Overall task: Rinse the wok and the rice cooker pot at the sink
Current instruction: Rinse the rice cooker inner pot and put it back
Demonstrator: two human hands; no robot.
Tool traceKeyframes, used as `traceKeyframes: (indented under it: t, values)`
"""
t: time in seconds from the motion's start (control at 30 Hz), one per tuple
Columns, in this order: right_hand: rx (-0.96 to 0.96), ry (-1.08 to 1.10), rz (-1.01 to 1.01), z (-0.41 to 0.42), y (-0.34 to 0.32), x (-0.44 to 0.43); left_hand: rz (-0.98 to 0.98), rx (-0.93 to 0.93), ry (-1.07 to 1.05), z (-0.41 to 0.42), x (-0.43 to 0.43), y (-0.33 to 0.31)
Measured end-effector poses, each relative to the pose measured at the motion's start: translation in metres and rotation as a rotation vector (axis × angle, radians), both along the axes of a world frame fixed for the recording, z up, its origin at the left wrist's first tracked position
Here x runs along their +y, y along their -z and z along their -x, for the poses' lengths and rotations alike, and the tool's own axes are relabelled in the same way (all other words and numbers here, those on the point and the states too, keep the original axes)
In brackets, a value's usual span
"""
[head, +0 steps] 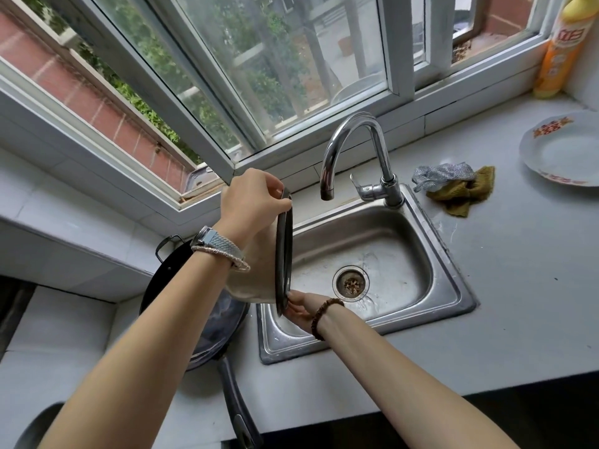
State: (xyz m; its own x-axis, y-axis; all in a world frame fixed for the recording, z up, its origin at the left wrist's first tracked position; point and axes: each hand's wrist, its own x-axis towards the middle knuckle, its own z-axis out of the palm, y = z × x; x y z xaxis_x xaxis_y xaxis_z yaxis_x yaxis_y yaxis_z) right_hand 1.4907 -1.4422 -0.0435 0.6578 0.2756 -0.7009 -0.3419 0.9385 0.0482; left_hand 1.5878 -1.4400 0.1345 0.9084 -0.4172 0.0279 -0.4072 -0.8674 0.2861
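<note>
Pale grey countertop (486, 286) is recorded under the window; a steel sink (455, 280) is let into it. A black wok (220, 322) is set just left of the sink, handle toward the near edge. A silvery cloth (440, 175) and an olive cloth (462, 196) are bunched together, touching, beyond the sink's far right corner. A white plate (564, 153) and an orange bottle (556, 53) are placed far right.

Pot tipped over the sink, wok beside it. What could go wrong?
The rice cooker pot is held only by its rim, left hand on top, right hand below; a slip could drop it into the sink or onto the wok.
The wok handle reaches the counter's front edge below the left forearm; it could get bumped.
</note>
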Motion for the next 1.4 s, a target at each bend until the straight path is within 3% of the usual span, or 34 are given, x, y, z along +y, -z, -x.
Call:
traceKeyframes:
  t: [0.8, 1.0, 1.27, 1.4]
  values:
    - [-0.012, -0.014, 0.054, 0.01, 0.001, 0.011, 0.01, -0.064, 0.008, 0.021, 0.018, -0.008]
    - [-0.104, -0.081, 0.081, 0.015, 0.002, 0.007, 0.01, -0.037, 0.02, 0.024, 0.017, -0.007]
    - [-0.141, 0.013, 0.223, 0.016, 0.013, -0.003, -0.127, -0.091, -0.055, 0.023, 0.04, -0.022]
    - [-0.17, -0.007, 0.328, 0.018, 0.012, -0.015, -0.1, -0.097, -0.077, 0.027, 0.057, -0.028]
